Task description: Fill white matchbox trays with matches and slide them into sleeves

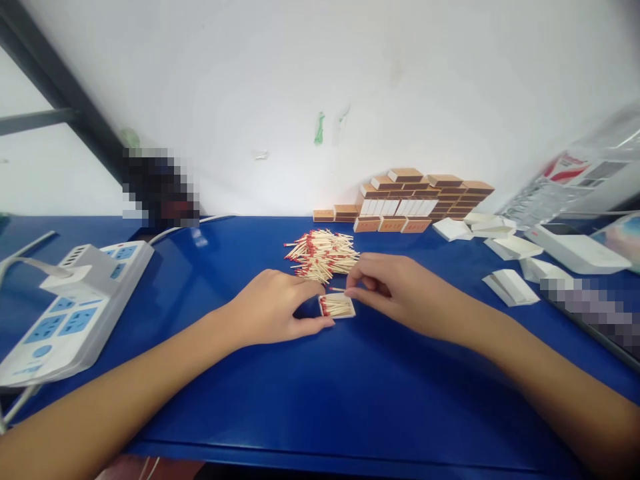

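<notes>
A small white matchbox tray (353,309) lies on the blue table, partly filled with red-tipped matches. My left hand (280,305) grips its left end, with thumb and fingers on opposite sides. Between the thumb and fingertips of my right hand (393,287) is a single match (337,289), its red head pointing left, just above the tray's far edge. Right behind the tray rises a loose pile of matches (323,253).
Matchboxes (405,189) are stacked against the wall. To their right lie several folded white paper pieces (510,287), a white box (577,248) and a clear plastic bottle (560,173). A power strip (75,320) with a plugged-in adapter sits at left.
</notes>
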The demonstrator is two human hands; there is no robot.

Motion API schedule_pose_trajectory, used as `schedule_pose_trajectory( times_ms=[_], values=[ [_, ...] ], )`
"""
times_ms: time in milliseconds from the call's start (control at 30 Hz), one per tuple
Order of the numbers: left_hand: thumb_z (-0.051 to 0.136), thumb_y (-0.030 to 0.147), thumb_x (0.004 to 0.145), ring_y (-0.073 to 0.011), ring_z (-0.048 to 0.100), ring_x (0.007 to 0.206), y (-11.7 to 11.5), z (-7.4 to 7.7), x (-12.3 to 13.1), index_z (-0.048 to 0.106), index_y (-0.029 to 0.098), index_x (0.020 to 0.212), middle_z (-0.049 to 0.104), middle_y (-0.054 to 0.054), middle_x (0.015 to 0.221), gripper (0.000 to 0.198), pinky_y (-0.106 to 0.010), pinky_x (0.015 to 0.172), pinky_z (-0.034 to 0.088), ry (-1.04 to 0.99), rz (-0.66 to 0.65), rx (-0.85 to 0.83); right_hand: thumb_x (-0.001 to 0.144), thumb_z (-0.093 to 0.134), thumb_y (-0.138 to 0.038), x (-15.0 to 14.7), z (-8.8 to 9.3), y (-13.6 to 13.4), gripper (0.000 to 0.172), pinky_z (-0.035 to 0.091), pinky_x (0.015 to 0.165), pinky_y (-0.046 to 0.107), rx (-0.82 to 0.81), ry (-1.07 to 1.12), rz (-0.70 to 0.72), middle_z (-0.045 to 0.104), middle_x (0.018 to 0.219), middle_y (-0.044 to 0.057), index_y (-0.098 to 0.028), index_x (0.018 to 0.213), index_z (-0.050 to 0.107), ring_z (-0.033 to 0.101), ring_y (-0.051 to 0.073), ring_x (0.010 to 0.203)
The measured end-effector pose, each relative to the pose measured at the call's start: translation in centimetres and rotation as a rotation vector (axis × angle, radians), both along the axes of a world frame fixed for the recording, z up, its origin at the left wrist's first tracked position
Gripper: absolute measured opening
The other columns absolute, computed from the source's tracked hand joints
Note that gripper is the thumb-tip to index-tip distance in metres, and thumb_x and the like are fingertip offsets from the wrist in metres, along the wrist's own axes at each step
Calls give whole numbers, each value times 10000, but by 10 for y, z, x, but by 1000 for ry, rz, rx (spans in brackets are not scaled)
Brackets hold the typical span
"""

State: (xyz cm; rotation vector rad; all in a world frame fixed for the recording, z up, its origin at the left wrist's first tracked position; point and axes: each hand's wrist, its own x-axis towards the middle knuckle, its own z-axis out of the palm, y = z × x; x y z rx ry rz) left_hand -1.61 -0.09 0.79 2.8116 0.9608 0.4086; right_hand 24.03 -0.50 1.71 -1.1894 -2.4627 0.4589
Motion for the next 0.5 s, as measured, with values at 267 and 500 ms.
schedule_pose_trajectory(
  times_ms=[267,500],
  values=[
    [636,494,956,-103,574,547,-2,-2,1,671,178,891,652,34,675,325,-240,539,359,-37,-43,25,1004,611,-295,-16,-7,-14,140,409,673,284,-31,-8,78,671,890,25,-206,903,652,597,149,763],
    [625,498,961,-103,590,562,-3,-2,2,664,179,881,648,35,678,331,-244,546,371,-23,-48,33,1001,607,-266,-13,-6,-12,155,397,649,282,-50,-44,81,683,889,25,-206,858,618,596,153,750]
  ],
)
